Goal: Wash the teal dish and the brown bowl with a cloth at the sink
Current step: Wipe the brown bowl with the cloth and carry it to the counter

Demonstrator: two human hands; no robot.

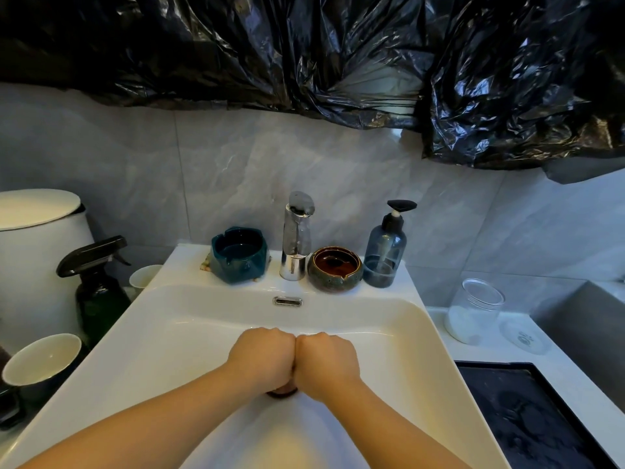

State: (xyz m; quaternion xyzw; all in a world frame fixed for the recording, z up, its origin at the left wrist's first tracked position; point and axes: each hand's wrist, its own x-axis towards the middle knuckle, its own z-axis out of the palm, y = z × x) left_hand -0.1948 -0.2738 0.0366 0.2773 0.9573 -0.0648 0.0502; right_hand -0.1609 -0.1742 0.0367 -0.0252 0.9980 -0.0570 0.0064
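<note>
Teal dish (239,254) and brown bowl (334,268) sit untouched at twelve o'clock while your left grip (262,357) and right grip (326,363) curl knuckle to knuckle, around what I cannot tell, so washing looks unstarted and you likely reach forward next.

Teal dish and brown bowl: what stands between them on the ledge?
The chrome faucet stands between the teal dish and the brown bowl, as the head view shows.

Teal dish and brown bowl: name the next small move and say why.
Probably reach the left hand up to the teal dish and bring it into the sink. Dish and brown bowl stand untouched on the back ledge; the right hand sits fisted against the left, low in the basin.
</note>
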